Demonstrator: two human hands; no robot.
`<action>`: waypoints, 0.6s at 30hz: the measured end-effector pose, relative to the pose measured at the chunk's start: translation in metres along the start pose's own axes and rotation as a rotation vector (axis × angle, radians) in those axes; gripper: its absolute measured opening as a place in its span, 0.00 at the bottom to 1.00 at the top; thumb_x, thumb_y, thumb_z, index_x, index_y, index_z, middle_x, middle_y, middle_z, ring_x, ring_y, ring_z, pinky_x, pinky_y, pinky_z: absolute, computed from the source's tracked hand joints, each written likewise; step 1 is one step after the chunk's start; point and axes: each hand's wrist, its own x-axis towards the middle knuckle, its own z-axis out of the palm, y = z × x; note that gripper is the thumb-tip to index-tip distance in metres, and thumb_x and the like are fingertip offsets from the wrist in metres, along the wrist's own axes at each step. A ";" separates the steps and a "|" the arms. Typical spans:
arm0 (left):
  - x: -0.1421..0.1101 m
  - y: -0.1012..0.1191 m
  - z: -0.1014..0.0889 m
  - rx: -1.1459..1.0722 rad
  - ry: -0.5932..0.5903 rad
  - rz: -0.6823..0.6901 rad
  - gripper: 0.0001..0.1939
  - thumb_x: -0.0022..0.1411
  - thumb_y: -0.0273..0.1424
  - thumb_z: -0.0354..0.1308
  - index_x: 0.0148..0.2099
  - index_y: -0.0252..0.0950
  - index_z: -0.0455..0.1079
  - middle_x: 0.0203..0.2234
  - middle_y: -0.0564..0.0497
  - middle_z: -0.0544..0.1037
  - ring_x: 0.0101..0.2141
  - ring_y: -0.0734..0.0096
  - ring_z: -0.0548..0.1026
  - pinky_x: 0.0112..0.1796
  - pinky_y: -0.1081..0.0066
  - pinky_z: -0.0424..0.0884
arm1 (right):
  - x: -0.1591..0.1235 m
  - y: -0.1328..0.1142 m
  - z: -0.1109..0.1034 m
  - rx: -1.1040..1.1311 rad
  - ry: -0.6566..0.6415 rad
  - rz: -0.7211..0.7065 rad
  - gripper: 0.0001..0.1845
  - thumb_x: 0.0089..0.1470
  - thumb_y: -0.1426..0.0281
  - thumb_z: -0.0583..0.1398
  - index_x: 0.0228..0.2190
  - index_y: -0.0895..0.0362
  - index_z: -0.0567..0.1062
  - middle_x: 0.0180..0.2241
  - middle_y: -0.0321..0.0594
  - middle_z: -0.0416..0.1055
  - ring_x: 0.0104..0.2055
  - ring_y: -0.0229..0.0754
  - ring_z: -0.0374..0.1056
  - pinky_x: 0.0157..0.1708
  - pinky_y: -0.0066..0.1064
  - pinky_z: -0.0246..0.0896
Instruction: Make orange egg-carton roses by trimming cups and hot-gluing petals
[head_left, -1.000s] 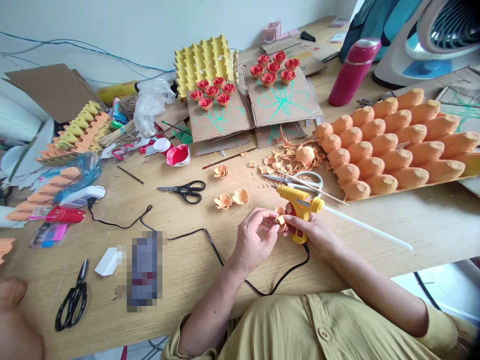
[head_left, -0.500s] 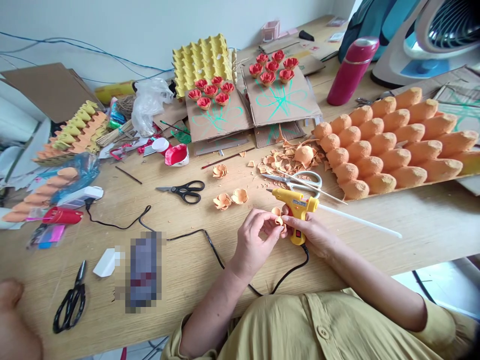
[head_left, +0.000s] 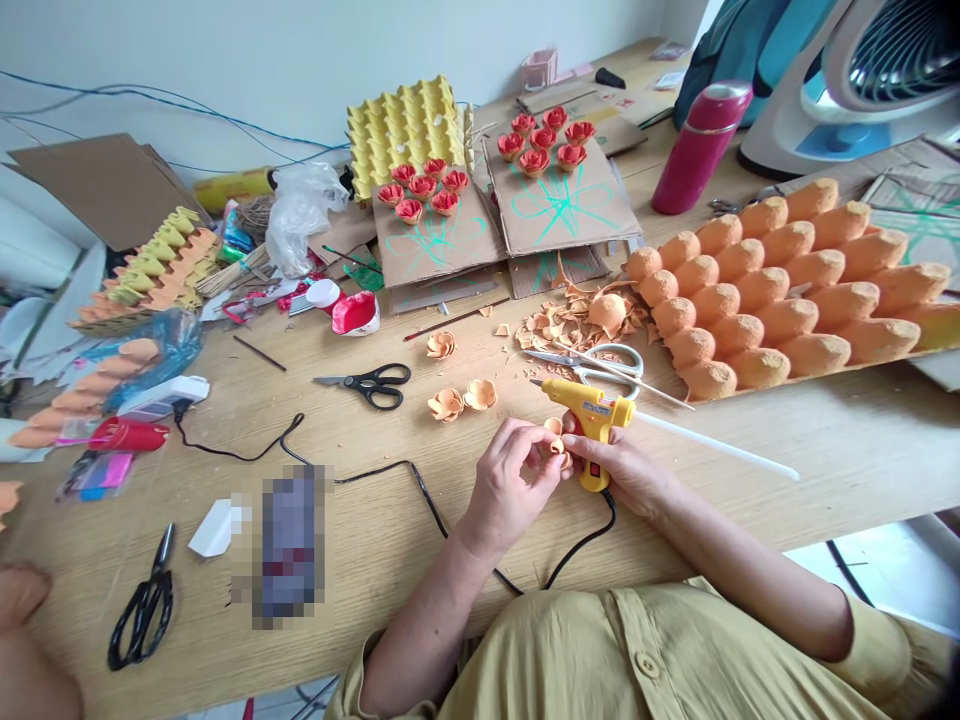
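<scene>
Between the fingertips of my left hand (head_left: 514, 480) is a small orange egg-carton flower (head_left: 556, 445), partly hidden by the fingers. My right hand (head_left: 626, 465) holds a yellow glue gun (head_left: 596, 425) against its palm, and its thumb also touches the flower. A long white glue stick (head_left: 720, 445) sticks out of the gun's back, and its black cord runs down to the table. The gun's nozzle points left, above both hands. Just beyond my left hand lie two orange paper flowers (head_left: 480, 394), with a third flower (head_left: 441, 345) farther back.
Black scissors (head_left: 371, 382) and white-handled scissors (head_left: 619, 370) lie near orange scraps (head_left: 555, 330). A large orange egg tray (head_left: 780, 290) fills the right side. Red flowers (head_left: 422, 187) stand on cardboard (head_left: 442, 245) behind. A pink flask (head_left: 701, 150) stands back right. Another person's arm (head_left: 30, 640) shows at left.
My hands keep nearly the same pose on the flower and glue gun. At the far left edge, a bit of orange carton has come into view above the other person's hand.
</scene>
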 end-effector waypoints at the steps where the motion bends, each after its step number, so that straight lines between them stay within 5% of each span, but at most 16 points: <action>1: 0.000 0.001 -0.001 -0.026 0.007 -0.008 0.08 0.61 0.22 0.61 0.42 0.38 0.68 0.34 0.52 0.72 0.29 0.77 0.71 0.35 0.74 0.74 | 0.000 0.001 0.000 0.003 0.007 -0.001 0.19 0.43 0.61 0.73 0.30 0.55 0.72 0.24 0.32 0.72 0.24 0.34 0.67 0.26 0.27 0.63; 8: 0.002 0.001 -0.003 -0.365 0.075 -0.157 0.09 0.62 0.24 0.60 0.44 0.37 0.66 0.38 0.51 0.71 0.30 0.78 0.71 0.35 0.75 0.73 | -0.001 -0.003 0.001 0.029 0.021 0.010 0.19 0.43 0.61 0.73 0.31 0.55 0.72 0.25 0.33 0.74 0.23 0.34 0.68 0.25 0.26 0.64; 18: 0.006 -0.023 -0.016 -0.556 0.404 -0.277 0.07 0.59 0.32 0.68 0.32 0.36 0.74 0.28 0.53 0.74 0.30 0.75 0.71 0.35 0.75 0.69 | -0.003 -0.007 0.001 0.121 0.023 0.029 0.19 0.42 0.66 0.74 0.31 0.56 0.72 0.33 0.36 0.75 0.27 0.33 0.69 0.27 0.24 0.68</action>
